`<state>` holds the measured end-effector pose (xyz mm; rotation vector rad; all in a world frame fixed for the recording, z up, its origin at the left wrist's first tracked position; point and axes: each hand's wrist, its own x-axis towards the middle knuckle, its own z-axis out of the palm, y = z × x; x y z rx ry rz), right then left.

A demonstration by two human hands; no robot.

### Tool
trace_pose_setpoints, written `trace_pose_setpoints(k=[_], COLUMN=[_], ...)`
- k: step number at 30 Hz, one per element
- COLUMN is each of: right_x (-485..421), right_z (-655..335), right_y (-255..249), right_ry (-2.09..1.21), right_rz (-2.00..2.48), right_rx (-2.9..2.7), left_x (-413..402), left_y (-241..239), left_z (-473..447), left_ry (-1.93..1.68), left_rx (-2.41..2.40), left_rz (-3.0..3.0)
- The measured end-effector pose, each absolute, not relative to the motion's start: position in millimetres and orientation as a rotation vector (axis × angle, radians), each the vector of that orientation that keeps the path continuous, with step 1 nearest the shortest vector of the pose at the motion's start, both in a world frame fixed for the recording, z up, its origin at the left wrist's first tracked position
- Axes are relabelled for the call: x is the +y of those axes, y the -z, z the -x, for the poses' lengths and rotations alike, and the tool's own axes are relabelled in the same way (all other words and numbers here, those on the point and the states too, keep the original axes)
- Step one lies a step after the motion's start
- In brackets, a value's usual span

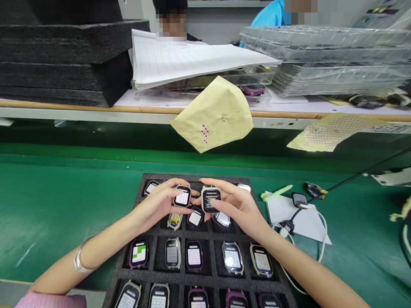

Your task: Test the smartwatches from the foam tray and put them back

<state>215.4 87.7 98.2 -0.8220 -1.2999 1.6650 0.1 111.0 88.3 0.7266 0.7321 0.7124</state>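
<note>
My left hand (165, 197) is closed around a smartwatch case (182, 196) with a pale frame and a lit white list on its screen. Close beside it, my right hand (236, 203) grips another smartwatch case (207, 194), whose dark screen carries lines of white text; the thumb lies over its lower right part. Both are held above the far rows of a black foam tray (150, 236). In the tray's compartments lie several strapless watch cases, among them a purple one (139, 252) with green blocks on screen and one with a yellow part exposed (174, 219).
A raised shelf (128, 112) runs behind, bearing black foam blocks (58, 47), papers (199, 60) and stacked clear trays (327, 47). Yellow paper (215, 115) hangs from its edge. To the right are a green pen (278, 192), a white cable (324, 231) and another watch (299, 199). Two people are beyond.
</note>
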Motion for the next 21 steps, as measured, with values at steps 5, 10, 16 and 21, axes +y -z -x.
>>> trace_pose_setpoints(k=[5, 10, 16, 21], right_x=[88, 90, 88, 86], right_z=[-216, -221, -215, -210], right_y=[-96, -92, -100, -104], right_ry=[-1.612, -1.661, -1.601, -1.552], right_rz=[0.88, 0.782, 0.89, 0.957], right_rx=[-1.34, -1.367, -1.33, -1.275], left_x=[107, 104, 99, 94], left_y=[-88, -90, -90, -89], left_z=[-2, -2, -3, -3], left_ry=[-0.748, -0.837, -0.858, -0.868], left_rx=[0.702, 0.676, 0.643, 0.627], left_rz=[-0.767, -0.806, -0.894, -0.98])
